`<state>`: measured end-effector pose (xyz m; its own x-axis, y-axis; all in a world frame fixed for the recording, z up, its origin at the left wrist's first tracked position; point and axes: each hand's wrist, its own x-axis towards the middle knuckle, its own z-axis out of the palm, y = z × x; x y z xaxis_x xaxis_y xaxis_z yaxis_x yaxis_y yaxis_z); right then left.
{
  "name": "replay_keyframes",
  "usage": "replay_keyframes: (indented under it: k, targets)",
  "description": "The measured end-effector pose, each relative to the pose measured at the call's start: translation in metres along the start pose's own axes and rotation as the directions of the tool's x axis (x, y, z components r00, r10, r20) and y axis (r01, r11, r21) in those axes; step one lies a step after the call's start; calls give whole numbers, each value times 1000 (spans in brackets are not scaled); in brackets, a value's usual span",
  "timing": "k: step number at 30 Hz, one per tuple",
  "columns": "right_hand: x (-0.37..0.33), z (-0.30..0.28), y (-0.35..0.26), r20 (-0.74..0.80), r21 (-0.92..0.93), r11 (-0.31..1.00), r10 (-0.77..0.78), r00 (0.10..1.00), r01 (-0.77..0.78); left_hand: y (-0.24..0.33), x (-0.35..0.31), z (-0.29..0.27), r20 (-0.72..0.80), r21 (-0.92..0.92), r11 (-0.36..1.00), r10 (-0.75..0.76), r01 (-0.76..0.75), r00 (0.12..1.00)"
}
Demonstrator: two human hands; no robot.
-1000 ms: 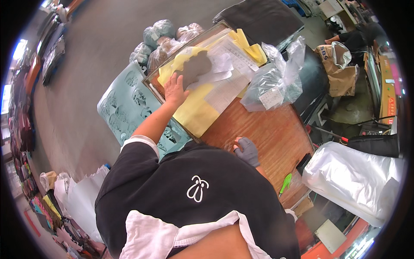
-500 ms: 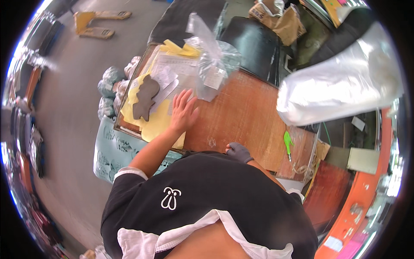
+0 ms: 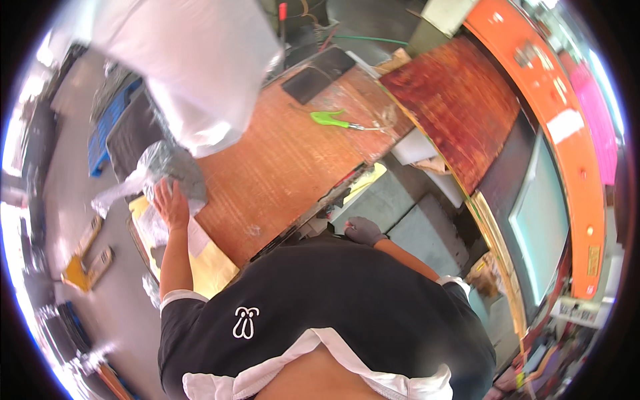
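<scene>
My bare left hand (image 3: 171, 202) reaches to the left end of the wooden table, its fingers stretched out against a tied clear plastic bag (image 3: 189, 175) with grey contents. Yellow and white sheets (image 3: 215, 265) lie beneath and beside that forearm. A dark grey cut-out piece (image 3: 158, 255) shows partly behind the arm. My right hand (image 3: 363, 231), in a grey fingerless glove, is curled closed close to my body, past the table's near edge. I see nothing sticking out of it. A green-handled tool (image 3: 328, 119) with a thin metal tip rests on the tabletop (image 3: 287, 167).
A large translucent plastic bag (image 3: 200, 87) bulges over the table's far left. Black flat rectangles (image 3: 319, 75) lie at its far end. Right of the table are a reddish-brown board (image 3: 453, 107) and an orange beam (image 3: 567, 167). A yellow pallet jack (image 3: 87, 263) stands on the left floor.
The view has turned to the right, so the table sits differently. My left hand has come from the papers onto the tied bag. My right hand stays curled near my body.
</scene>
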<state>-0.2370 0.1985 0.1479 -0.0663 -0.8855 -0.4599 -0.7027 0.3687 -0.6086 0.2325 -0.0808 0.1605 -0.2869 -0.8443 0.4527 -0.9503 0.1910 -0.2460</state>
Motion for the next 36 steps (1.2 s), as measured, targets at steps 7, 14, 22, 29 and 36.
replay_keyframes:
  k: [7, 14, 22, 29, 36]
  targets:
    - [-78, 3, 102, -101, 311, 947, 113, 988, -76, 54, 6, -61, 319, 226, 974, -58, -16, 946]
    - [-124, -33, 151, -209, 156, 976, 181, 961, -150, 305, -47, -89, 521, -309, 913, 397, -266, 756]
    - [-209, -65, 187, -553, 523, 851, 384, 740, -50, 494, -11, -153, -76, -798, 324, 783, -509, 617]
    - [-266, -110, 202, -767, 608, 790, 559, 315, 80, 559, 28, -211, -375, -676, 76, 822, -733, 430]
    - [-303, -191, 228, -963, 263, 956, 253, -90, -128, 707, 33, -319, -696, -704, -424, 570, -569, 436]
